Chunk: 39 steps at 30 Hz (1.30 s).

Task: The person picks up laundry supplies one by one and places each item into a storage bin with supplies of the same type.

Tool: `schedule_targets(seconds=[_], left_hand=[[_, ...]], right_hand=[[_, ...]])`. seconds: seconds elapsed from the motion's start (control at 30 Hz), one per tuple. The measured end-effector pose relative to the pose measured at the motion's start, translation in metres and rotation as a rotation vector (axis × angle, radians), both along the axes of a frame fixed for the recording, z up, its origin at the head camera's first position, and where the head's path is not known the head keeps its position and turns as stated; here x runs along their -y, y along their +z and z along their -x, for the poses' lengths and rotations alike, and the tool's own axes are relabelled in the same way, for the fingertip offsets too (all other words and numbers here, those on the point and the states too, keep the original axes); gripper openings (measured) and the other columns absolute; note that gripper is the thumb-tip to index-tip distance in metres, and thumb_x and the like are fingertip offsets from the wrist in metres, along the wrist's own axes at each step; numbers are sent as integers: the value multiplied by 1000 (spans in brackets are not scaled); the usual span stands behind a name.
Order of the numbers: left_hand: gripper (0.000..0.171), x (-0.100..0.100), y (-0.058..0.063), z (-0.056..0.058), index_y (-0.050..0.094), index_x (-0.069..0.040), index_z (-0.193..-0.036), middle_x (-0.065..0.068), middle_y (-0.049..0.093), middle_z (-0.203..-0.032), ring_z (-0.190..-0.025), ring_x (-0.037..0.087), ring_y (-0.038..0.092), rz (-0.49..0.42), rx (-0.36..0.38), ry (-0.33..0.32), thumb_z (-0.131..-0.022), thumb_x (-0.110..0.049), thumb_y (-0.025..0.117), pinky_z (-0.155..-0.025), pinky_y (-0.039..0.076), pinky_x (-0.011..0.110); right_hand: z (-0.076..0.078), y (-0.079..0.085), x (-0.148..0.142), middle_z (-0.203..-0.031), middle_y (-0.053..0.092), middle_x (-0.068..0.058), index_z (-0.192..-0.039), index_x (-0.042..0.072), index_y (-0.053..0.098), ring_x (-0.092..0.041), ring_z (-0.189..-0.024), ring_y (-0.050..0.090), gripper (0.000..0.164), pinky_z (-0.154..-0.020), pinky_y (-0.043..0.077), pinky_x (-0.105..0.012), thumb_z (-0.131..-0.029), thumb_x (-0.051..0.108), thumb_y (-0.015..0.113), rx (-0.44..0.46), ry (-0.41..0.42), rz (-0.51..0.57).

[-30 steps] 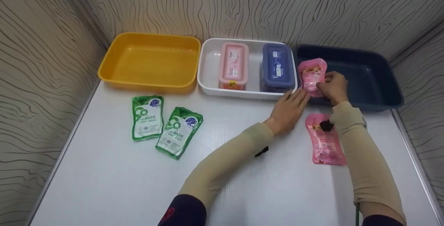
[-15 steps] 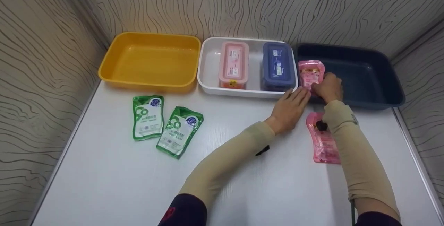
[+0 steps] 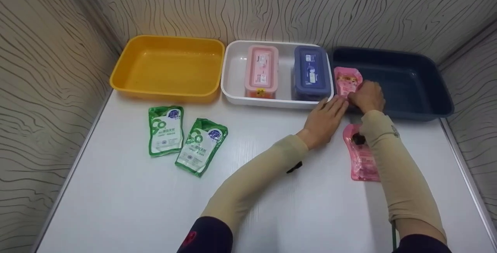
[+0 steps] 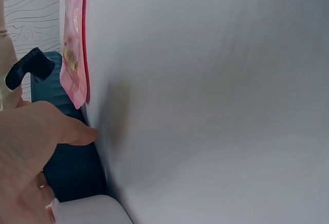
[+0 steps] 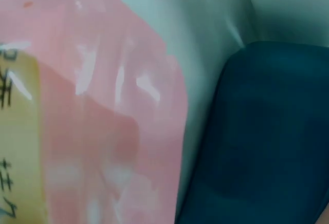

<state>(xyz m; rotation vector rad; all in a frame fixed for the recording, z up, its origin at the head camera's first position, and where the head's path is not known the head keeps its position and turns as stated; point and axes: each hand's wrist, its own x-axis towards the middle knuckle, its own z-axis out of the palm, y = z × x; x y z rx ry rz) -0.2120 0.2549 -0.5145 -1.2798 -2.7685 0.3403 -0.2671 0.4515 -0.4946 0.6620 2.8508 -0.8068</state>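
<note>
A pink pouch [image 3: 347,79] stands in the left end of the dark blue bin [image 3: 404,84], and my right hand [image 3: 368,96] grips its lower right part. My left hand [image 3: 323,123] reaches over the bins' front edges with straight fingers, fingertips right at the pouch's lower edge. Part of a second pink pouch [image 3: 362,160] shows on the table, the rest covered by the right forearm. In the left wrist view, this table pouch [image 4: 74,44] lies beyond my left thumb. A pink pouch [image 5: 108,111] fills the left of the right wrist view, beside the dark bin [image 5: 267,131].
A white bin [image 3: 285,72] holds a pink-lidded box [image 3: 262,68] and a blue-lidded box [image 3: 311,70]. To its left stands a yellow bin [image 3: 167,70]. Two green-and-white pouches [image 3: 166,130] lie on the table [image 3: 128,198]. Patterned walls [image 3: 271,8] enclose the back and sides.
The pink pouch has gone slightly down and left into the dark blue bin with my right hand. My left hand stays nearly in place.
</note>
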Motion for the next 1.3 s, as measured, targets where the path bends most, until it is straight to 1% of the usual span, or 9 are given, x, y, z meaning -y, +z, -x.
schedule_targets(seconds=[0.2,0.43,0.53,0.63,0.87,0.97,1.07,1.2,1.3], left_hand=[[77,-1,2,-1,4,-13,-173,4,5,-182,-168,21,4,15,5,8,-113,-41,42,-136,8,40],[77,-2,1,-2,3,-13,-173,4,6,-182,-168,21,6,4,11,15,-113,-40,43,-136,9,40],[78,-2,2,-3,3,-13,-173,3,7,-182,-168,21,5,2,8,14,-113,-41,43,-136,9,39],[80,-2,3,-3,3,-14,-173,3,6,-182,-168,20,5,9,4,22,-112,-43,45,-136,9,39],[81,-3,4,-2,6,-15,-173,1,6,-182,-168,19,5,18,26,30,-110,-43,49,-136,10,38],[85,-3,4,-1,6,-16,-173,1,7,-182,-168,19,6,28,21,32,-108,-45,52,-136,11,38],[82,-4,4,0,5,-17,-173,0,8,-182,-168,19,6,31,13,37,-110,-44,50,-136,10,38],[74,-4,6,0,9,-17,-173,0,12,-181,-168,20,10,20,6,35,-113,-41,45,-135,14,39],[68,-5,8,0,14,-17,-173,1,17,-180,-167,19,15,15,-12,27,-115,-38,41,-134,18,38]], right_hand=[[-4,4,0,-140,56,-33,-147,-9,50,-47,-122,55,59,-109,45,-66,-102,29,59,-103,-35,66],[-15,9,-3,-128,61,-28,-139,-8,57,-39,-110,58,49,-92,49,-51,-104,26,59,-216,-16,51],[-22,14,-4,-127,62,-27,-138,-6,59,-38,-110,59,46,-92,49,-50,-104,25,60,-242,-6,43],[-30,19,-3,-130,62,-29,-141,-6,58,-41,-114,60,48,-95,51,-54,-106,27,59,-264,14,45],[-59,30,-2,-135,60,-31,-142,-7,57,-47,-123,58,50,-106,50,-64,-106,28,60,-355,67,49],[-72,36,-2,-137,60,-30,-143,-6,57,-46,-125,57,50,-109,48,-64,-107,29,61,-376,71,46],[-83,41,-3,-136,60,-30,-141,-5,58,-46,-124,57,48,-109,48,-62,-107,29,61,-392,78,38],[-100,45,-5,-134,61,-30,-139,-5,59,-46,-122,57,48,-106,47,-62,-108,31,61,-383,99,30],[-116,45,-7,-134,61,-31,-141,-5,58,-48,-122,57,50,-107,47,-67,-109,33,60,-338,128,17]])
